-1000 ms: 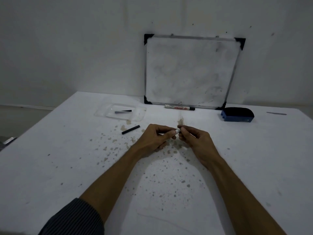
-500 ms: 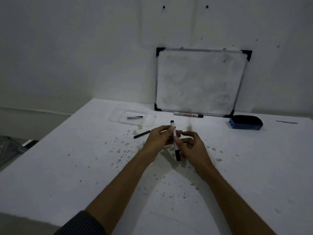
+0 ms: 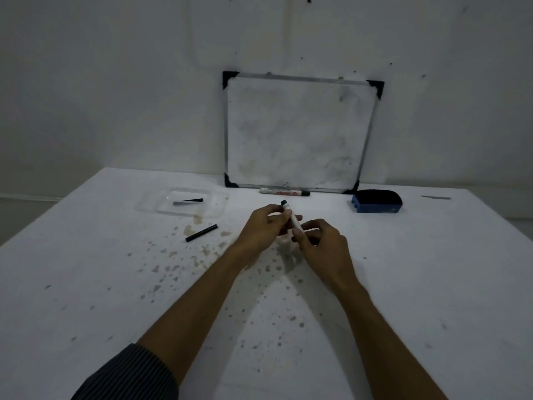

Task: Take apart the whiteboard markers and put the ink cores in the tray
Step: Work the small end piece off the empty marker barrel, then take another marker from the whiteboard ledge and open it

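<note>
Marker (image 3: 292,217) now more tilted in both hands; one core in tray (image 3: 150,207)

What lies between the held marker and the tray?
Nothing visible blocks it. Both hands, left hand and right hand, hold the marker; only bare table separates it from the tray.

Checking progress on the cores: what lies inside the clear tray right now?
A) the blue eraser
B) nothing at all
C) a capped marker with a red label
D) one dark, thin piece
D: the clear tray holds a single dark, thin piece; the blue eraser and the labelled marker sit on the table outside it.
</note>
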{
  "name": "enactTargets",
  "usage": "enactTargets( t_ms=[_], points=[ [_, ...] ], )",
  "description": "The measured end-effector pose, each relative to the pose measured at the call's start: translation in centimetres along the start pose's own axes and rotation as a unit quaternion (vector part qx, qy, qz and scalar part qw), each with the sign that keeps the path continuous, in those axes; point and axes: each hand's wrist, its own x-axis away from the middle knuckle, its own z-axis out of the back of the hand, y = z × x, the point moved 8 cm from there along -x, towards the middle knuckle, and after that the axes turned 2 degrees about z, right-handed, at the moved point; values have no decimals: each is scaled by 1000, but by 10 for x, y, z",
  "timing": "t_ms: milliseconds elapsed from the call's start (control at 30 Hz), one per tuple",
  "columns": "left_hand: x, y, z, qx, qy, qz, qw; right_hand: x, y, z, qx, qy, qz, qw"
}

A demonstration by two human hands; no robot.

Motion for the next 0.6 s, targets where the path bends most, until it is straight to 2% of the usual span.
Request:
enactTargets(
  t_ms=[100,167,233,267,400,600],
  points=[
    [-19,-5,-7,-192,25,-54,980,-19,15,30,87,88,-21,992],
    [-29,-10,-11,-333,36,-97,937,-31,23,50,133,146,-48,979],
    [-35,-17,-17,-460,35,-135,877,-46,33,60,167,160,-85,969],
    [-37,-20,-19,-491,34,-144,858,-53,39,62,178,157,-101,966],
    [-42,-28,-21,-504,26,-149,850,-72,57,65,218,149,-135,955],
    [-45,-27,-19,-498,35,-162,851,-76,68,65,224,156,-131,953]
  ],
)
